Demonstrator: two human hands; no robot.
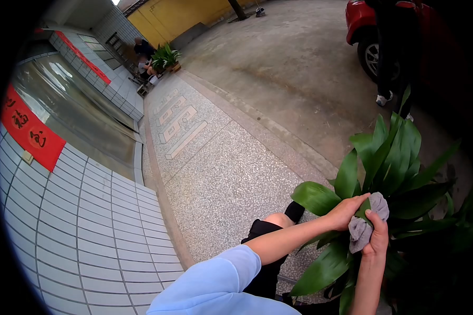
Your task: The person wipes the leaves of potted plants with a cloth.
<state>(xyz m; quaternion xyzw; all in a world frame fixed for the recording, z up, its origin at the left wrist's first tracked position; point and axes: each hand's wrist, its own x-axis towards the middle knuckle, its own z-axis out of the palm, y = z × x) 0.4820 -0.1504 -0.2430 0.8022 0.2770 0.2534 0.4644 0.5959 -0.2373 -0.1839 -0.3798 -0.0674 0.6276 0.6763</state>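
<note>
A grey cloth (pixel 359 234) was bunched against a leaf (pixel 363 210) of a green plant (pixel 400 153).
The cloth, faintly purple and soft, was crumpled into two visible lumps, one higher and to the right, with a short green stretch of leaf showing between them; the rest of that leaf was hard to trace. The plant's other leaves were broad, pointed and glossy, fanning outward around the cloth: several rose nearly upright, one reached left, one slanted low, and those at right were lost in shadow.

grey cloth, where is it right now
In the head view, the grey cloth sits at lower right, in the right hand, against a green leaf beside the left hand.
</note>
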